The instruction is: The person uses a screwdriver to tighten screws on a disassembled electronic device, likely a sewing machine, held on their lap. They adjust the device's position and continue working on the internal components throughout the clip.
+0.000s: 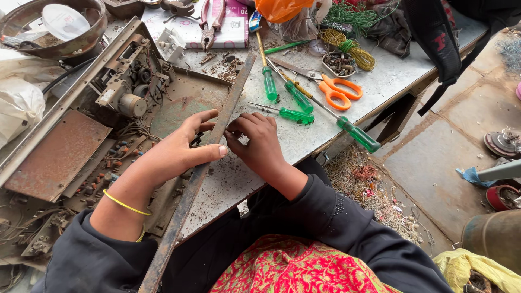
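Both hands, left hand (176,149) and right hand (258,144), pinch the long rusty metal strip (203,168), fingers half-curled.

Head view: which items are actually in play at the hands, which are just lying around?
In play:
left hand
right hand
rusty metal strip
open chassis

Lying about:
green screwdrivers
orange scissors
pliers
wire coils
metal bowl

Grey table (380,81) bears green screwdrivers (296,96), orange scissors (336,89), rusty chassis (108,125)
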